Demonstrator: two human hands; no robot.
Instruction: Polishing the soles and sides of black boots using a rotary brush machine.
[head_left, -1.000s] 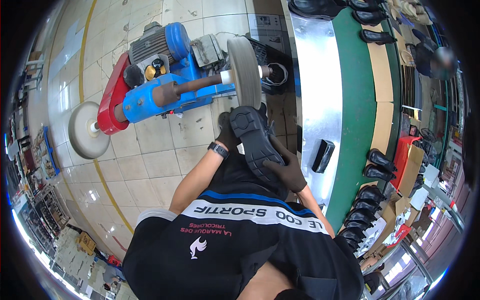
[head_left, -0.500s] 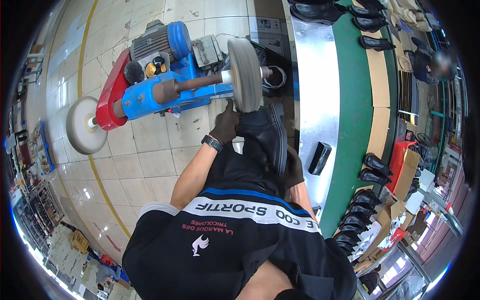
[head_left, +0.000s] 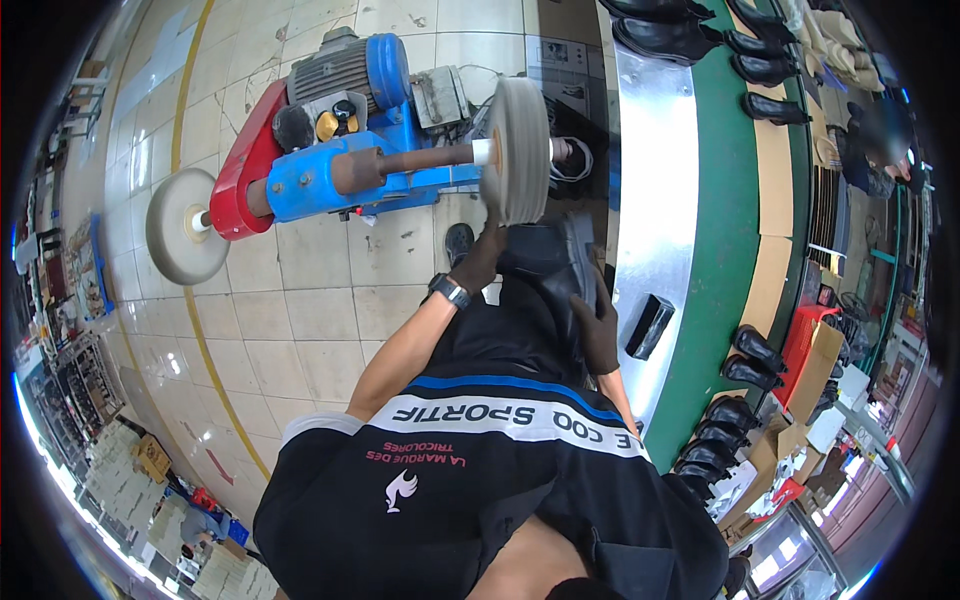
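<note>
A black leather boot [head_left: 537, 250] is held between my two dark-gloved hands, its thick sole facing right. The upper's far side meets or nearly meets the lower rim of a pale buffing wheel [head_left: 520, 150], whose surface looks blurred as if spinning. My left hand [head_left: 484, 255] grips the boot's left side, close to the wheel's lower edge, with a wristwatch [head_left: 449, 290] on that arm. On the right, my right hand [head_left: 597, 335] is closed around the near part of the boot by the sole. Part of the boot is hidden by that hand.
The blue machine [head_left: 310, 185] carries a motor [head_left: 345, 72], a red belt guard [head_left: 245, 165] and a second white wheel [head_left: 180, 228] at left. A metal-edged bench [head_left: 655, 180] on the right holds a black block [head_left: 650, 327]. Beyond are several black boots [head_left: 720, 435].
The whole view has shifted, so the machine sits further right. My right hand's fingers now show over the boot's near part, where they were mostly hidden before. The boot stays at the wheel.
</note>
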